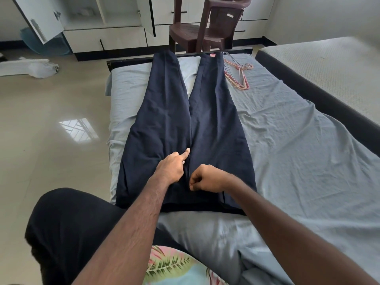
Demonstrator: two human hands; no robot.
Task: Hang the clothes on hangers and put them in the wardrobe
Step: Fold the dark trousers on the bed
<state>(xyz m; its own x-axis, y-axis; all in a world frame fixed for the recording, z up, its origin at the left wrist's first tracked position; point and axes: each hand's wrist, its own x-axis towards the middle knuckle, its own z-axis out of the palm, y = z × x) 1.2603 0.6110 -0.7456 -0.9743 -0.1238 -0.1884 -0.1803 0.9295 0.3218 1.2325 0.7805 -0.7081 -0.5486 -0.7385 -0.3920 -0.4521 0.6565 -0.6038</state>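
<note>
Dark navy trousers [164,124] lie flat on the bed, waistband toward me and legs stretching away to the far end. My left hand [171,168] rests on the fly area with its index finger pointing along the zip line. My right hand [207,178] sits just right of the fly, its fingers pinched together on the zip or the fabric there. A small pile of wire hangers [237,74] lies on the sheet to the right of the far trouser leg. The white wardrobe [107,19] stands beyond the bed with its doors open.
The bed [298,145] has a wrinkled grey-blue sheet. A brown plastic chair [207,27] stands at its far end. A second mattress [329,66] lies to the right. White bags [39,67] sit on the glossy floor at left. A floral garment [174,266] lies near me.
</note>
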